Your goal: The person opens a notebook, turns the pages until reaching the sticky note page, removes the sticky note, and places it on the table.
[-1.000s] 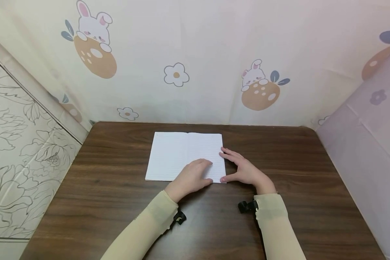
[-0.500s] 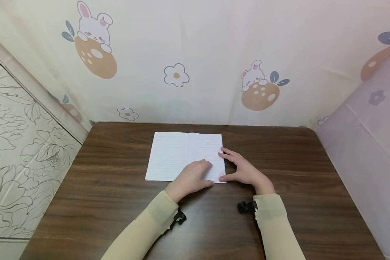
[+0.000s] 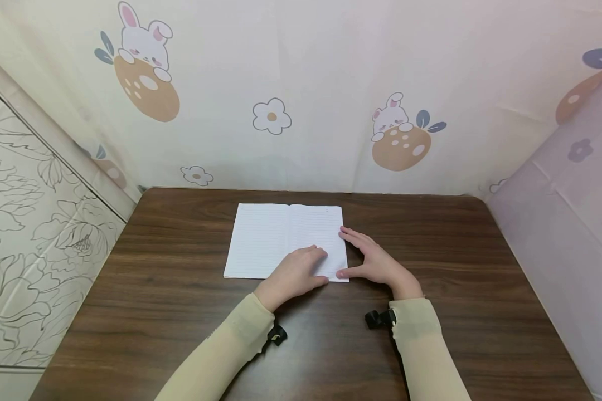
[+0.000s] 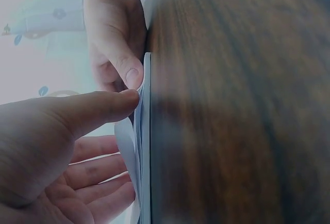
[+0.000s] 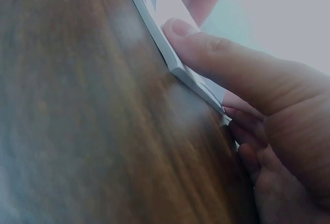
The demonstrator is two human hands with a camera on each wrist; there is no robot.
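Observation:
An open notebook point(image 3: 261, 239) with white ruled pages lies on the dark wooden table, its fold near the middle. My left hand point(image 3: 296, 273) rests on the right-hand page, fingers lightly bent and thumb at the front edge. At the right edge, my right hand point(image 3: 373, 262) is spread, with its fingertips along the side and its thumb on the near corner of the page. The left wrist view shows both thumbs close together at the notebook's edge point(image 4: 146, 147), where the upper sheets stand slightly apart. In the right wrist view, the right thumb point(image 5: 206, 49) touches the top sheet near the corner.
The wooden table point(image 3: 170, 323) reaches back to a pale curtain point(image 3: 321, 67) printed with rabbits and flowers. A flower-line panel point(image 3: 40, 234) stands along the left side, and more curtain hangs at the right. Black straps with small devices sit at both wrists.
My right hand has shifted slightly left, with its thumb a little farther in over the page corner. The left hand and the notebook stay almost where they were.

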